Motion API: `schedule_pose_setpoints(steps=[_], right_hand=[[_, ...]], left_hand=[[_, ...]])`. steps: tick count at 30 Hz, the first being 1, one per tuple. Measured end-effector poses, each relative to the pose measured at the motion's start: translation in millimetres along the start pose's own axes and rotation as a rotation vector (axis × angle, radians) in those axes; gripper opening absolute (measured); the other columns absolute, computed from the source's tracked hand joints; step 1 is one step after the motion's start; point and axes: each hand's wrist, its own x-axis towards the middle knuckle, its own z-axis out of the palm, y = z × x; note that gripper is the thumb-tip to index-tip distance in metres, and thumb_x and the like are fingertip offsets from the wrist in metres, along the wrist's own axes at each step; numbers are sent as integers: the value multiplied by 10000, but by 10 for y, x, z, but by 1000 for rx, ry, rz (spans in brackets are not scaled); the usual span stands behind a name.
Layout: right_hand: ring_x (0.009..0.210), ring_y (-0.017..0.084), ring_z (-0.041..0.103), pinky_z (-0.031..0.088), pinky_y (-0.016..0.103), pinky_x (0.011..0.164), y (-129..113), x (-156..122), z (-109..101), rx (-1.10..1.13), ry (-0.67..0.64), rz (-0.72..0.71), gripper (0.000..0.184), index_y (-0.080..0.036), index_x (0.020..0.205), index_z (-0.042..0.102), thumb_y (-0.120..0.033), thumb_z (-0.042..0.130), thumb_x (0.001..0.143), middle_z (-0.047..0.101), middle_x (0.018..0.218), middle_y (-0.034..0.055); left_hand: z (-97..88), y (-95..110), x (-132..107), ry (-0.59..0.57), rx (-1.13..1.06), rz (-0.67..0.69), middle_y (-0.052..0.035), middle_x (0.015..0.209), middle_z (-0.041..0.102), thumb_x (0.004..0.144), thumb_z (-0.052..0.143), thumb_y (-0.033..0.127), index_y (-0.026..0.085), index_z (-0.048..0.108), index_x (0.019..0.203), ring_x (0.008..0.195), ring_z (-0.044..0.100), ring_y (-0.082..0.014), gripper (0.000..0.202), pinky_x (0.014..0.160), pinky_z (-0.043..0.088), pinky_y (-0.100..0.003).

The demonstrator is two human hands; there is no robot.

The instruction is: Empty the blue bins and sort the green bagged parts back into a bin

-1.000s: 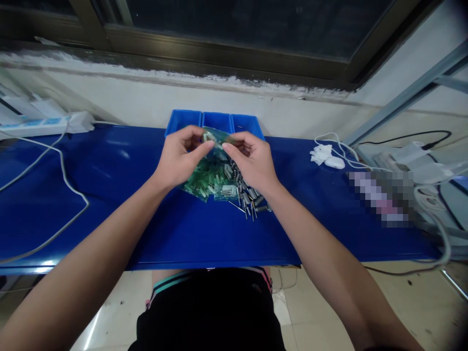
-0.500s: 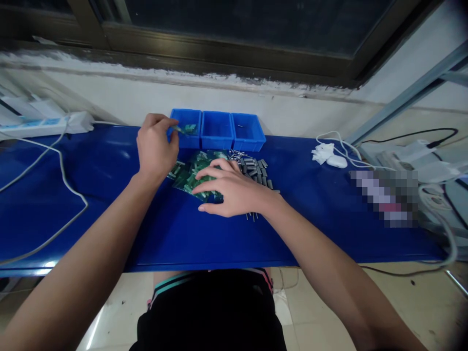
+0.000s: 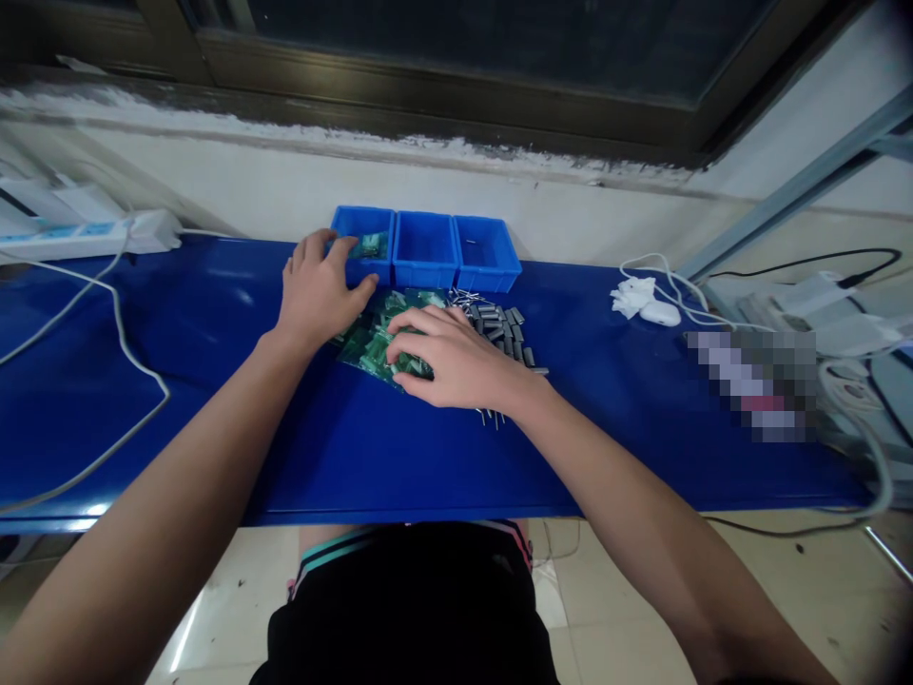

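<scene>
My left hand (image 3: 320, 290) is at the front left of the left blue bin (image 3: 363, 276), fingers spread and thumb apart, with nothing visible in its grasp. Small green packets (image 3: 372, 244) lie inside that bin. My right hand (image 3: 453, 357) rests on the right part of a pile of small green clear-film packets (image 3: 375, 347); its fingers are bent but apart, and its fingertips partly hide the packets. Just beyond this hand lie short grey cylindrical pieces (image 3: 508, 333) and thin silver metal pins (image 3: 467, 298), some covered by the hand.
A middle blue bin (image 3: 426, 276) and a right blue bin (image 3: 489, 281) adjoin the left one, against the wall. White crumpled tissue (image 3: 631, 297) and a white case (image 3: 660, 313) lie to the right. A power strip (image 3: 143, 236) and white cable (image 3: 128, 352) occupy the left.
My left hand has opened from a pinch on a green packet at the left bin and shifted slightly right. The right hand's fingers have drawn in a little over the pile.
</scene>
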Motion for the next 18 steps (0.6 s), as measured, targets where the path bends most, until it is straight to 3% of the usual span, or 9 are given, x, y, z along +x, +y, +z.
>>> schedule_pose_setpoints(steps=[8, 13, 18], right_hand=[[1098, 244, 590, 385, 414, 984, -10, 31, 8, 28, 124, 22, 131, -213, 1049, 677, -254, 559, 1007, 683, 1135, 72], [1068, 241, 579, 374, 404, 956, -15, 51, 27, 19, 171, 36, 166, -241, 964, 661, -178, 508, 980, 723, 1003, 30], [1059, 251, 586, 391, 424, 953, -16, 50, 31, 33, 304, 66, 221, -241, 951, 680, -161, 476, 976, 728, 963, 38]], left_hand=[[50, -39, -20, 15, 46, 34, -174, 1341, 675, 893, 701, 535, 263, 658, 1313, 1317, 541, -481, 502, 1049, 435, -714], [-59, 136, 7, 110, 3, 85, -141, 1396, 628, 947, 645, 547, 286, 681, 1263, 1356, 492, -428, 412, 1090, 436, -646], [-217, 330, 37, 81, -57, 85, -132, 1413, 612, 1020, 511, 637, 240, 712, 1210, 1374, 482, -381, 484, 1120, 421, -608]])
